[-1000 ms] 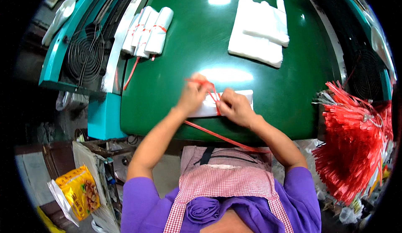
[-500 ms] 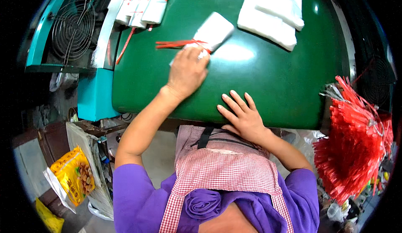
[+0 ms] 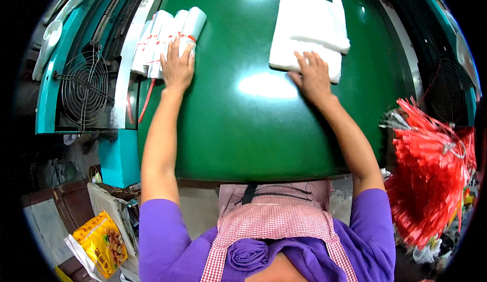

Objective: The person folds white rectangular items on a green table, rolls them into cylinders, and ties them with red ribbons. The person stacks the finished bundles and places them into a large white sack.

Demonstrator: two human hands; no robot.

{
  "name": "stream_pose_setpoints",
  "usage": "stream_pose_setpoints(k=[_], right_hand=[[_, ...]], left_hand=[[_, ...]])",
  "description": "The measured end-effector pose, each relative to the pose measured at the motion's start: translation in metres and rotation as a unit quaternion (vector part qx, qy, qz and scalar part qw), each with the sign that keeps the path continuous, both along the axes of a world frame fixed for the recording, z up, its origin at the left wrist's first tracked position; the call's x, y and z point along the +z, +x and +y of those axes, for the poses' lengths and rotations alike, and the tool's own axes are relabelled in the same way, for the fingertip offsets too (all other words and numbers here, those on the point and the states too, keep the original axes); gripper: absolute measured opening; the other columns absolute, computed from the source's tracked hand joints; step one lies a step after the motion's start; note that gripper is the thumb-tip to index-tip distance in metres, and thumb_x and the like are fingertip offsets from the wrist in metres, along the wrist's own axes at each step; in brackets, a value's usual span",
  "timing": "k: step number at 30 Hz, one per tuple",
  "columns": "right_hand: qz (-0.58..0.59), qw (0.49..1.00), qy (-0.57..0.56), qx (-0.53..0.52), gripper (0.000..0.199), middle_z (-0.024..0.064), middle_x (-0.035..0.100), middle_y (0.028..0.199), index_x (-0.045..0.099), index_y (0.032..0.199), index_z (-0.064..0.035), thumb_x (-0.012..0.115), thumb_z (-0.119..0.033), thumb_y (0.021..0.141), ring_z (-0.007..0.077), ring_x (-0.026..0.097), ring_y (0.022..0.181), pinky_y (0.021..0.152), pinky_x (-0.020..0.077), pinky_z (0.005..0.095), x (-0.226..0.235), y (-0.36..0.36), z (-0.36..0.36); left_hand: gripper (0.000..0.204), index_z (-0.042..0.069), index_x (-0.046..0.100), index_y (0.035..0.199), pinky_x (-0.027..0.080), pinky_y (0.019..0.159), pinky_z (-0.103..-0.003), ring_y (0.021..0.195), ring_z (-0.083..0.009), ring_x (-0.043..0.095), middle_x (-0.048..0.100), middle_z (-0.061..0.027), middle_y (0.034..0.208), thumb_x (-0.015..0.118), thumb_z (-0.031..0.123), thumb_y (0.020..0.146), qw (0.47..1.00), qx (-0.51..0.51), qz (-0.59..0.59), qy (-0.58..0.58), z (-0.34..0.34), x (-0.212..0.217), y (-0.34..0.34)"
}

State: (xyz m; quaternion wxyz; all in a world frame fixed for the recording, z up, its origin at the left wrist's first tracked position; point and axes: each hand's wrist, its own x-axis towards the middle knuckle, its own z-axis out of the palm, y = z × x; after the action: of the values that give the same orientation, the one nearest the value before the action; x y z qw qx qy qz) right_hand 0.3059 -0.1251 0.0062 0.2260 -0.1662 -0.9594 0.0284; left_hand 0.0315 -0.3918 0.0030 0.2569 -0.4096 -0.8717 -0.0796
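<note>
My left hand lies at the near end of a row of white plastic bag rolls, its fingers stretched out over the rightmost roll. Red ties go round these rolls, and a loose red strand hangs off toward the front. On the right, a stack of flat white plastic bags has handle loops at its far end. My right hand rests on the stack's near edge, fingers extended and thumb apart. The fingertips of my left hand partly cover the roll.
All this lies on a green tabletop. Teal machine framing with a round wire guard stands left. A large bunch of red plastic strips hangs at the right front corner. Lower left is a yellow printed package.
My left hand has carried the single tied roll from mid-table to the right end of the row. My right hand has reached forward from the table's front edge onto the flat bags.
</note>
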Motion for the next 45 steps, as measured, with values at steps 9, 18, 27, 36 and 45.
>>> stream_pose_setpoints(k=[9, 18, 27, 36, 45], right_hand=[[0.022, 0.990, -0.028, -0.136, 0.017, 0.0172, 0.066, 0.087, 0.064, 0.094, -0.0077, 0.052, -0.018, 0.087, 0.0352, 0.064, 0.082, 0.070, 0.0493, 0.0436, 0.084, -0.016, 0.136], [-0.077, 0.919, -0.371, 0.105, 0.013, 0.0159, 0.066, 0.080, 0.062, 0.093, -0.0042, 0.061, -0.014, 0.085, 0.0312, 0.064, 0.071, 0.064, 0.0495, 0.0377, 0.067, 0.122, -0.069], [0.412, 0.694, -0.509, 0.301, 0.050, 0.0182, 0.047, 0.129, 0.032, 0.135, 0.0043, 0.052, -0.014, 0.093, 0.0251, 0.047, 0.119, 0.101, 0.0357, 0.0365, 0.196, 0.075, -0.110], [-0.131, 0.946, -0.209, 0.211, 0.072, 0.0205, 0.038, 0.139, 0.041, 0.134, -0.0064, 0.073, -0.032, 0.075, 0.0386, 0.031, 0.132, 0.106, 0.0279, 0.0513, 0.070, 0.164, -0.066], [-0.127, 0.953, -0.166, 0.221, 0.058, 0.0114, 0.037, 0.143, 0.047, 0.130, -0.0160, 0.066, -0.011, 0.076, 0.0317, 0.027, 0.137, 0.109, 0.0206, 0.0535, 0.029, 0.193, -0.063]], left_hand=[[0.041, 0.029, 0.047, 0.134, 0.017, 0.108, -0.059, 0.138, -0.0323, 0.022, 0.028, -0.0103, 0.148, 0.046, 0.030, 0.093, 0.997, 0.042, -0.029, 0.050, 0.010, 0.000, 0.027], [0.046, 0.027, 0.044, 0.137, 0.017, 0.106, -0.063, 0.139, -0.0364, 0.017, 0.019, -0.0104, 0.152, 0.051, 0.026, 0.092, 0.998, 0.062, -0.027, -0.013, 0.007, 0.003, 0.055], [0.047, -0.002, 0.053, 0.121, 0.045, 0.091, -0.043, 0.101, -0.0300, 0.058, 0.061, -0.0129, 0.111, 0.068, 0.014, 0.079, 0.660, -0.255, -0.565, 0.424, 0.043, 0.051, 0.256], [0.062, 0.006, 0.015, 0.145, 0.053, 0.073, -0.031, 0.081, -0.0199, 0.064, 0.062, -0.0101, 0.097, 0.049, 0.013, 0.093, 0.593, -0.025, -0.755, 0.278, -0.047, 0.031, 0.242], [0.030, 0.007, 0.064, 0.098, 0.033, 0.101, -0.045, 0.114, -0.0307, 0.050, 0.056, -0.0115, 0.115, 0.063, -0.003, 0.070, 0.914, -0.310, -0.261, 0.011, -0.055, 0.061, 0.240]])
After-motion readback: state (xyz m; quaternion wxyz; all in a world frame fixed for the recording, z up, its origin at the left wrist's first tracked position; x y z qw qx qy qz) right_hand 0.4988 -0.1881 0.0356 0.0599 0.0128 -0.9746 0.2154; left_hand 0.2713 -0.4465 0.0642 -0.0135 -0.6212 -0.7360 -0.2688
